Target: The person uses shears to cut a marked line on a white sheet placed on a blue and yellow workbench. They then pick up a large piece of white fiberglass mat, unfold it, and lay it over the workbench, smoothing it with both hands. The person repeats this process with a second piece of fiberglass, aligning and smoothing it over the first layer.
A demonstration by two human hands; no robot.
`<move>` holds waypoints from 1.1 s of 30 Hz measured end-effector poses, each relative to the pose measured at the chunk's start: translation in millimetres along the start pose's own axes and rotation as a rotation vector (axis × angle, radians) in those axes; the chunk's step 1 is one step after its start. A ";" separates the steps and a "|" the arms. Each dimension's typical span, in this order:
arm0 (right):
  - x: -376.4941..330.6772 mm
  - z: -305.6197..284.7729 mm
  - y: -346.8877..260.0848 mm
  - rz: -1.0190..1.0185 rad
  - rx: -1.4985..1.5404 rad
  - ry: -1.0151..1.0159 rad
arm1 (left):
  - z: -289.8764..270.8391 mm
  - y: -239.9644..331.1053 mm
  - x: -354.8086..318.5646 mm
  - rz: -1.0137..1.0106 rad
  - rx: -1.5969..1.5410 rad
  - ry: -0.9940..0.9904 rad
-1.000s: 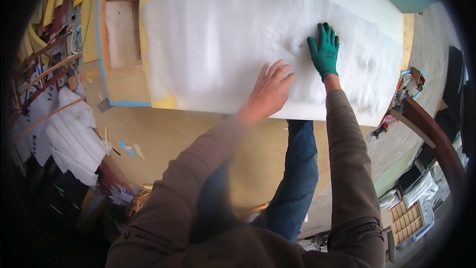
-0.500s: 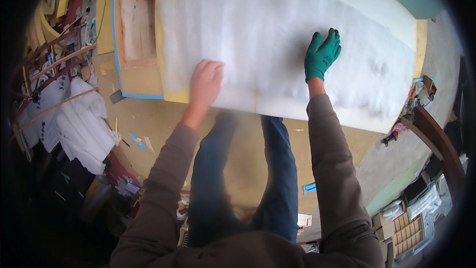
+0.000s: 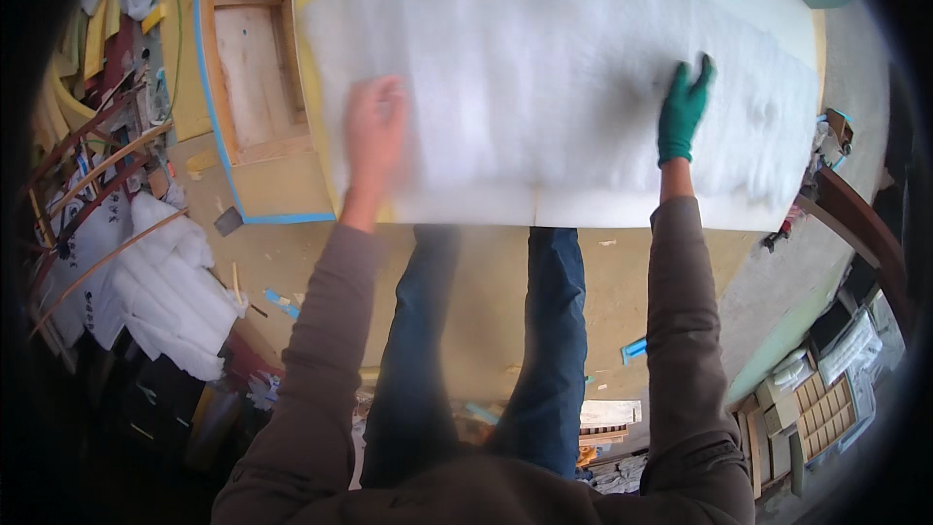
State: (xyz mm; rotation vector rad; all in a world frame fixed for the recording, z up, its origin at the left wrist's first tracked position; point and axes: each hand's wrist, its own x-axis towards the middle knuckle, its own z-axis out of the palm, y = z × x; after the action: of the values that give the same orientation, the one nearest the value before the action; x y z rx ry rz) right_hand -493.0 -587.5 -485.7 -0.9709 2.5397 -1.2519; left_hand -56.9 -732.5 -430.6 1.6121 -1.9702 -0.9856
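A thin whitish sheet of batting [image 3: 505,68] lies over a pale foam pad [image 3: 466,206] on a large piece in front of me. Bare and smeared by motion, my left hand [image 3: 377,131] is over the sheet's left part; its fingers are too blurred to read. My right hand [image 3: 686,109], in a green glove with dark fingertips, is over the right part, seen edge-on with two fingertips apart and nothing visible in it. A dark shadow falls on the batting beside the glove. Whether either hand touches the sheet, I cannot tell.
An open wooden frame [image 3: 255,68] edged with blue tape adjoins the pad's left side. White batting [image 3: 160,272] and wood strips [image 3: 112,170] are heaped at left. A curved brown wooden part [image 3: 860,233] stands at right. Boxes [image 3: 777,408] and a slatted tray [image 3: 826,410] sit lower right.
My gloved right hand has shifted right and turned edge-on. My left hand has moved slightly left and farther from me. The whole view has shifted a little.
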 end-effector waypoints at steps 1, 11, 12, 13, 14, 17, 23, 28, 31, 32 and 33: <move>5.8 -17.9 -8.6 0.109 0.106 0.119 | -19.7 -21.5 7.4 -0.077 0.080 0.044; -96.6 148.2 -130.1 -0.410 -0.291 -0.280 | -17.1 -141.4 101.4 -0.318 0.362 -0.003; -101.0 160.8 -133.7 -0.414 -0.340 -0.248 | -23.9 -135.2 104.9 -0.321 0.318 -0.036; -104.8 170.0 -135.6 -0.384 -0.427 -0.270 | -31.2 -126.7 110.9 -0.337 0.266 -0.060; -108.0 175.4 -136.5 -0.349 -0.396 -0.225 | -41.1 -118.4 116.1 -0.308 0.179 -0.089; -108.7 173.1 -132.5 -0.378 -0.386 -0.238 | -66.2 -97.5 129.6 -0.218 -0.306 0.080; -110.0 169.0 -129.6 -0.436 -0.533 -0.295 | -45.8 -98.2 135.8 -0.270 0.257 0.081; -111.7 171.7 -131.6 -0.415 -0.527 -0.295 | -52.0 -81.7 127.0 -0.260 0.311 0.237; -111.8 171.3 -132.0 -0.422 -0.549 -0.311 | -41.2 -40.5 108.6 0.077 0.336 0.391; -111.0 171.0 -131.4 -0.421 -0.543 -0.302 | -20.8 -24.4 94.7 0.181 0.236 0.236; -111.0 171.3 -131.0 -0.422 -0.540 -0.305 | 5.9 -10.0 80.7 0.431 0.115 0.176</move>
State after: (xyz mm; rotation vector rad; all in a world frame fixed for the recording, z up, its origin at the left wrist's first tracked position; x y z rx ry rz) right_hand -275.2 -690.6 -512.8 -1.7242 2.5365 -0.4095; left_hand -74.4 -809.4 -451.6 1.2010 -2.1528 -0.5533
